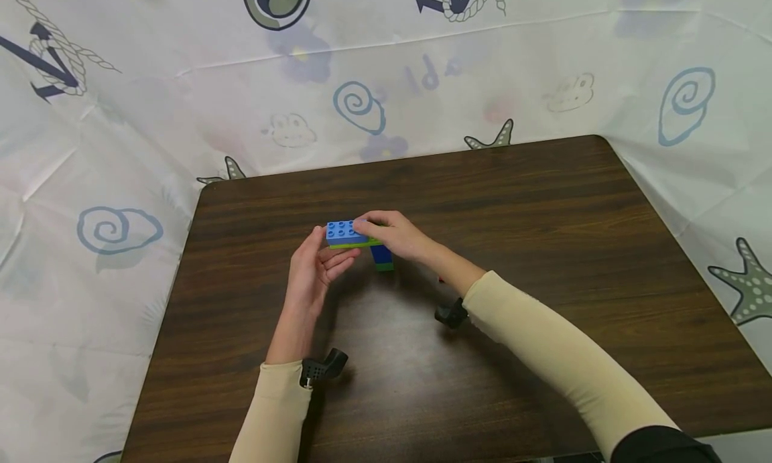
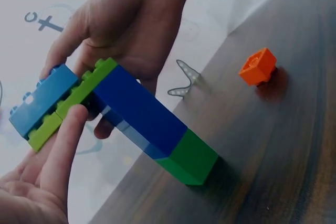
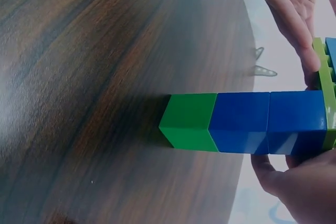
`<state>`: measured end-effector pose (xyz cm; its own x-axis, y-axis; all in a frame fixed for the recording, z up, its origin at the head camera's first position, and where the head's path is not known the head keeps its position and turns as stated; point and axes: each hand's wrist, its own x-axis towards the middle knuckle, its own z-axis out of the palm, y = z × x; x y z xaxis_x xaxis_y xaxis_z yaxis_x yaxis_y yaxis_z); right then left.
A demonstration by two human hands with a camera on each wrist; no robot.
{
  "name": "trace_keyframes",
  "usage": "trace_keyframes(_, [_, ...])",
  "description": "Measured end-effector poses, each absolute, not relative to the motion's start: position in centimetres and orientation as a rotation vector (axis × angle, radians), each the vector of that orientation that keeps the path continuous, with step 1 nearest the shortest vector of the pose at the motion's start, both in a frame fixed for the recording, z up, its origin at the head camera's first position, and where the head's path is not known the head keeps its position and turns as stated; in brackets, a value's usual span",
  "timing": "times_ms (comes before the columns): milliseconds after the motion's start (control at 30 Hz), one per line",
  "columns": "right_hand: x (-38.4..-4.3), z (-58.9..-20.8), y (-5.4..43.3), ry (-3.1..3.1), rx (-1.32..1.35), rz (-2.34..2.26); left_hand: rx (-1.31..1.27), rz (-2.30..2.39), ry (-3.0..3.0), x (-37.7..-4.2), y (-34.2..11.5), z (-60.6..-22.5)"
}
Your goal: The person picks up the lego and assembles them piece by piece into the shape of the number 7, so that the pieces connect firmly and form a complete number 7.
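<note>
A toy-block stack stands on the table: a green block (image 3: 189,121) at the bottom, two dark blue blocks (image 3: 268,121) above it, then a lime-green layer (image 2: 79,95) jutting to the left. A lighter blue brick (image 1: 342,230) lies over the jutting part. My right hand (image 1: 401,236) holds the stack near its top, with one finger on the lighter blue brick and others around the upper column. Below the overhang, the left hand (image 1: 309,275) touches the lime layer's underside with fairly straight fingers, its thumb near the brick's left end.
An orange brick (image 2: 258,66) lies on the dark wood table (image 1: 573,248), apart from the stack. In the head view, a small red bit (image 1: 441,280) peeks out beside the right forearm. A patterned white sheet (image 1: 386,61) hangs beyond the table's far edge.
</note>
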<state>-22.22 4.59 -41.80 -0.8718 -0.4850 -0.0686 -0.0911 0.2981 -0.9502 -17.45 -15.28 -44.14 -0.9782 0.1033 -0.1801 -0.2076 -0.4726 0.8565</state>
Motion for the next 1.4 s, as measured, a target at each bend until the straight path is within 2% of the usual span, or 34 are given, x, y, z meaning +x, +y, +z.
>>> trace_keyframes(200, [-22.42,-41.97,4.38,2.172,-0.466,-1.656,-0.231,2.508,1.574,-17.69,-15.09,-43.70])
trace_keyframes(1133, [-22.41,-42.20,4.24,2.141,-0.403,-1.741,-0.153,2.489,1.623,-18.10,-14.95,-43.89])
trace_keyframes(1400, [-22.22,-42.21,4.34,2.147,-0.438,-1.703,-0.178,2.487,1.815,-18.38,-14.32,-43.52])
